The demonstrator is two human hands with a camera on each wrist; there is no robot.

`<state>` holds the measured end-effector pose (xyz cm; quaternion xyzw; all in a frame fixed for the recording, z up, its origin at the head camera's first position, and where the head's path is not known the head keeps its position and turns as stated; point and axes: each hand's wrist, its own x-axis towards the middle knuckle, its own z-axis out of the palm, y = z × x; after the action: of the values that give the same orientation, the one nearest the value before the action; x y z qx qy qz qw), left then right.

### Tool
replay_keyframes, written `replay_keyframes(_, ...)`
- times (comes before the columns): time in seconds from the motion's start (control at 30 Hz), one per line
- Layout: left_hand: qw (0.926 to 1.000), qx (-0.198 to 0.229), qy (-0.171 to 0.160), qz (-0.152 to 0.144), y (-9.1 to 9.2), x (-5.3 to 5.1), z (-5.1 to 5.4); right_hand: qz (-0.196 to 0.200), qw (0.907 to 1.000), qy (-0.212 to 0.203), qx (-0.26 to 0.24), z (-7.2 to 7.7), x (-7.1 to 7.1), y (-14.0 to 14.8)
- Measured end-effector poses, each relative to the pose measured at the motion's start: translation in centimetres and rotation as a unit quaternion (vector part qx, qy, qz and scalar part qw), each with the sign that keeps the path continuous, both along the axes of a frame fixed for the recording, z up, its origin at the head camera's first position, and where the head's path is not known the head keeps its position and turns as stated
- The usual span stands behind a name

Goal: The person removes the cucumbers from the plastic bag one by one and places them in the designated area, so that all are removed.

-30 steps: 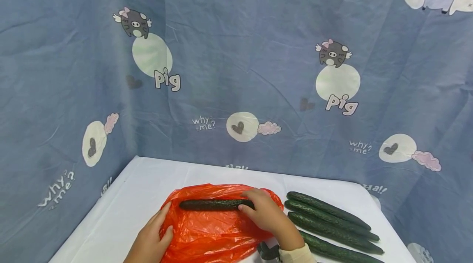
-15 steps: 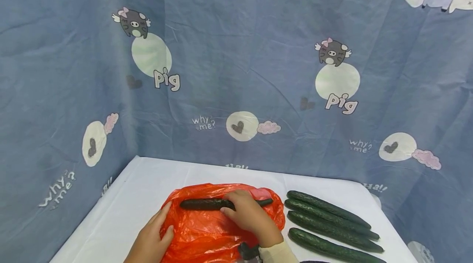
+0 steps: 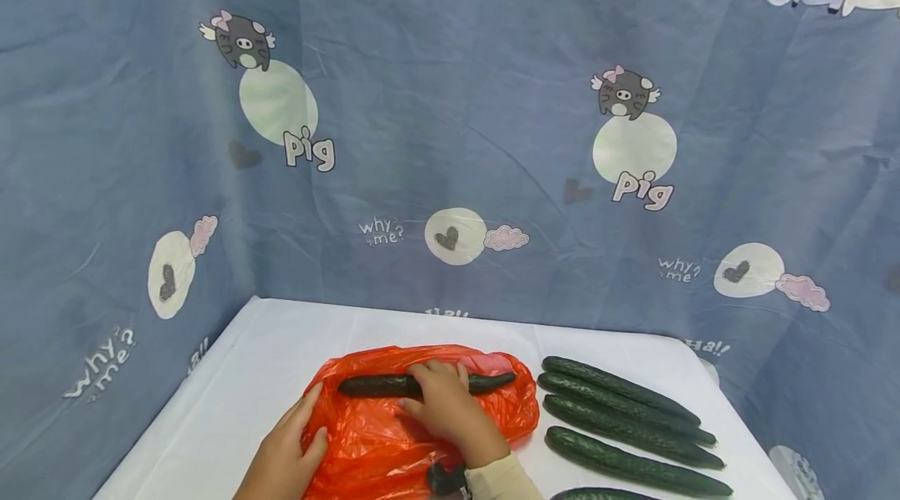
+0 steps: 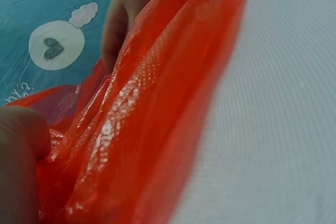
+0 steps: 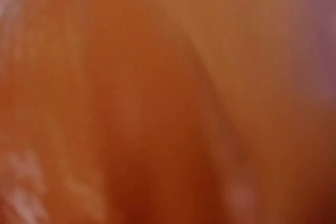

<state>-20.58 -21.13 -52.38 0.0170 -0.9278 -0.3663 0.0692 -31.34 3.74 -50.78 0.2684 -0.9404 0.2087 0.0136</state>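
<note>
A dark green cucumber [image 3: 376, 385] lies lengthwise in a red plastic bag [image 3: 380, 437] on the white-covered table. My right hand [image 3: 446, 406] rests over the cucumber's middle, fingers spread across it and thumb on the near side. Both cucumber ends stick out past that hand. At the bag's left rim, my left hand [image 3: 284, 445] touches the plastic with fairly straight fingers, thumb apart. The left wrist view shows its thumb [image 4: 23, 140] against the creased bag [image 4: 131, 114]; its other fingers are hidden there. Only a blurred orange-red surface fills the right wrist view.
Several more cucumbers [image 3: 633, 426] lie side by side at the table's right, just beyond the bag. White cloth [image 3: 211, 414] covers the table [image 3: 337, 320]. A blue curtain [image 3: 394, 109] printed with pigs hangs behind and along the sides.
My right hand has slid left from the cucumber's right end to its middle, uncovering that end. The cucumber has stayed about in place. The left hand has hardly moved; the head view shifted slightly.
</note>
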Motion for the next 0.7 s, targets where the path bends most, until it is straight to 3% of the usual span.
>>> replay_keyframes(0.3,0.9999,0.0,-0.017,-0.002,0.0,-0.4,-0.1,-0.015,0.9993,-0.001,0.034,-1.6,-0.4,-0.2)
replay_keyframes(0.7,0.999,0.032,-0.03,0.001,0.1,-0.4,-0.3,-0.046,0.9973,0.032,0.048,-2.0,0.2,-0.3)
